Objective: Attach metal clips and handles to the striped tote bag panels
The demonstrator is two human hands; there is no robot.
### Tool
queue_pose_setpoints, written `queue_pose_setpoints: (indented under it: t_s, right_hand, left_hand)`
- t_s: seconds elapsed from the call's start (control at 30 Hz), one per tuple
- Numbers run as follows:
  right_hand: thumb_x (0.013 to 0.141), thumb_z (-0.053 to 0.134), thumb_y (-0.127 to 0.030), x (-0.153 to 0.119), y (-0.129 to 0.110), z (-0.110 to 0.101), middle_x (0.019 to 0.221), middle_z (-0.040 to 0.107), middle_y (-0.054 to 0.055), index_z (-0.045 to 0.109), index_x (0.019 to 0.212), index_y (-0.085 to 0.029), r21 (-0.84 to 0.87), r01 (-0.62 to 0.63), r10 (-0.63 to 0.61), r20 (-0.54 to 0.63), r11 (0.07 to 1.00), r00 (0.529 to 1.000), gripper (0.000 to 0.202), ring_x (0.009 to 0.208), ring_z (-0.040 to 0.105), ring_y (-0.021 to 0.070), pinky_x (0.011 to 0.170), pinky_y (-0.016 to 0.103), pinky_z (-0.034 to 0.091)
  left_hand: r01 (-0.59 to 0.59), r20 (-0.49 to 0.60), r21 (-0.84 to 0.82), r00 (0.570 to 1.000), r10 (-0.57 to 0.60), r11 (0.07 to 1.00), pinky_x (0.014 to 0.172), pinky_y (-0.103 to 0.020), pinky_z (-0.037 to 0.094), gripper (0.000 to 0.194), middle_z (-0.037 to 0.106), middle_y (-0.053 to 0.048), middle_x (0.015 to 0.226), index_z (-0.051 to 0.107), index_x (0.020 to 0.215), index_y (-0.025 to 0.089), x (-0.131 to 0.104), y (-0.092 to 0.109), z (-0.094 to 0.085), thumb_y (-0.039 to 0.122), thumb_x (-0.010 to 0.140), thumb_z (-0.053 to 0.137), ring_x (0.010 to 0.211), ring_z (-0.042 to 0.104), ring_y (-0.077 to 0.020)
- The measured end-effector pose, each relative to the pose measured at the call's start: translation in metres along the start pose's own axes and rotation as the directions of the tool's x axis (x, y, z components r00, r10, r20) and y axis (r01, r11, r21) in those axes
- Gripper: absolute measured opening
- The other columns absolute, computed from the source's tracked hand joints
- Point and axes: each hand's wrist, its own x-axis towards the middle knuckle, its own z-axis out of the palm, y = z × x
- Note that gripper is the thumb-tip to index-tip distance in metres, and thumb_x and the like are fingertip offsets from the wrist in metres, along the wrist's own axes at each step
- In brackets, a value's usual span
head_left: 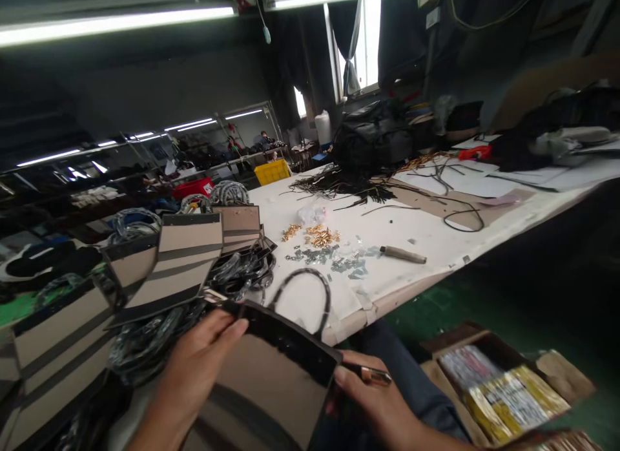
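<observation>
A beige panel with a black top band and a dark lower strip, apparently a bag part (271, 373), is held in front of me. My left hand (203, 347) pinches its upper left corner, thumb on the near face. At the opposite corner my right hand (372, 386) grips the edge between thumb and fingers. Gold-coloured hardware (376, 376) shows beside the right fingers, and another metal piece (214, 296) by the left ones. A dark looped handle (327, 296) rises behind the black band. The panel's lower part runs out of view.
Similar panels (188, 257) with plastic-wrapped handles pile up at left. On the white table (300, 296) lie gold fittings (320, 236), silver metal pieces (346, 260), a wooden-looking rod (404, 254) and black strips (349, 183). An open carton (440, 380) with wrapped packs stands low at right.
</observation>
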Motion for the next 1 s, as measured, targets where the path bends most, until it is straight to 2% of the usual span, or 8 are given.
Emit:
queue_pose_setpoints:
  t_s: [0.1, 0.2, 0.37, 0.53, 0.67, 0.8, 0.9, 1.0]
  right_hand:
    - [0.084, 0.074, -0.067, -0.017, 0.044, -0.034, 0.076, 0.069, 0.004, 0.076, 0.087, -0.021, -0.106, -0.106, 0.085, -0.186, 0.989, 0.979, 0.046, 0.071, 0.067, 0.0237, 0.064, 0.032, 0.053]
    - [0.073, 0.083, -0.069, -0.027, 0.089, -0.056, 0.080, 0.073, 0.005, 0.077, 0.107, -0.021, -0.101, -0.209, 0.133, -0.495, 0.973, 0.859, 0.059, 0.074, 0.071, 0.0289, 0.069, 0.040, 0.059]
    - [0.071, 0.085, -0.065, -0.032, 0.113, -0.071, 0.107, 0.077, 0.013, 0.080, 0.110, -0.019, -0.267, -0.292, 0.083, -0.592, 0.918, 0.802, 0.060, 0.083, 0.075, 0.0345, 0.079, 0.047, 0.062]
    - [0.091, 0.071, -0.055, -0.025, 0.062, -0.097, 0.118, 0.075, 0.012, 0.078, 0.119, -0.025, -0.614, -0.237, -0.029, -0.392, 0.753, 0.920, 0.041, 0.111, 0.070, 0.0370, 0.095, 0.049, 0.059]
    - [0.097, 0.066, -0.042, 0.016, 0.011, -0.111, 0.123, 0.071, 0.013, 0.073, 0.123, -0.026, -0.893, 0.023, -0.375, -0.165, 0.449, 0.912, 0.032, 0.108, 0.069, 0.0317, 0.093, 0.046, 0.058]
    - [0.099, 0.065, -0.032, 0.090, 0.004, -0.097, 0.135, 0.067, 0.012, 0.068, 0.133, -0.024, -0.926, 0.339, -0.225, 0.299, 0.166, 0.927, 0.035, 0.130, 0.058, 0.0318, 0.109, 0.049, 0.048]
    - [0.098, 0.067, -0.029, 0.129, 0.025, -0.089, 0.128, 0.071, 0.012, 0.068, 0.133, -0.021, -0.940, 0.337, -0.081, 0.333, 0.052, 0.940, 0.036, 0.118, 0.063, 0.0310, 0.102, 0.048, 0.051]
    - [0.099, 0.066, -0.033, 0.141, 0.044, -0.092, 0.117, 0.074, 0.011, 0.068, 0.135, -0.022, -0.950, 0.312, -0.046, 0.313, -0.024, 0.949, 0.038, 0.106, 0.065, 0.0294, 0.093, 0.045, 0.052]
  left_hand:
    - [-0.078, 0.265, 0.004, 0.961, 0.074, 0.997, 0.092, -0.036, 0.053, 0.035, 0.080, -0.010, 0.104, 0.079, 0.101, 0.019, 0.037, -0.031, 0.070, 0.045, 0.079, 0.077, 0.101, 0.072, -0.0303]
    - [-0.077, 0.393, 0.030, 0.918, 0.059, 0.997, 0.087, -0.034, 0.051, 0.029, 0.080, -0.009, 0.097, 0.079, 0.097, 0.018, 0.069, -0.069, 0.120, 0.039, 0.079, 0.071, 0.094, 0.072, -0.0287]
    - [-0.013, 0.394, 0.128, 0.918, -0.039, 0.992, 0.079, -0.032, 0.049, 0.027, 0.079, -0.006, 0.088, 0.079, 0.091, 0.019, 0.089, -0.111, 0.147, 0.040, 0.075, 0.071, 0.087, 0.070, -0.0280]
    - [0.010, 0.365, 0.152, 0.929, -0.065, 0.988, 0.078, -0.030, 0.048, 0.027, 0.079, -0.004, 0.093, 0.079, 0.094, 0.022, 0.086, -0.123, 0.148, 0.042, 0.077, 0.071, 0.087, 0.070, -0.0268]
    - [-0.035, 0.395, 0.208, 0.917, -0.051, 0.978, 0.075, -0.029, 0.047, 0.023, 0.078, -0.002, 0.087, 0.078, 0.088, 0.023, 0.086, -0.120, 0.150, 0.042, 0.079, 0.068, 0.086, 0.070, -0.0258]
    - [-0.017, 0.392, 0.226, 0.917, -0.075, 0.974, 0.072, -0.029, 0.045, 0.022, 0.076, -0.001, 0.077, 0.078, 0.083, 0.021, 0.092, -0.112, 0.150, 0.040, 0.076, 0.071, 0.081, 0.068, -0.0248]
    - [0.020, 0.361, 0.263, 0.925, -0.117, 0.965, 0.070, -0.029, 0.044, 0.019, 0.076, 0.001, 0.078, 0.078, 0.087, 0.022, 0.087, -0.108, 0.150, 0.037, 0.076, 0.074, 0.076, 0.068, -0.0223]
    - [0.018, 0.135, 0.399, 0.988, -0.078, 0.917, 0.076, -0.030, 0.045, 0.028, 0.078, 0.000, 0.095, 0.076, 0.106, 0.026, 0.062, -0.111, 0.152, 0.037, 0.080, 0.077, 0.086, 0.069, -0.0226]
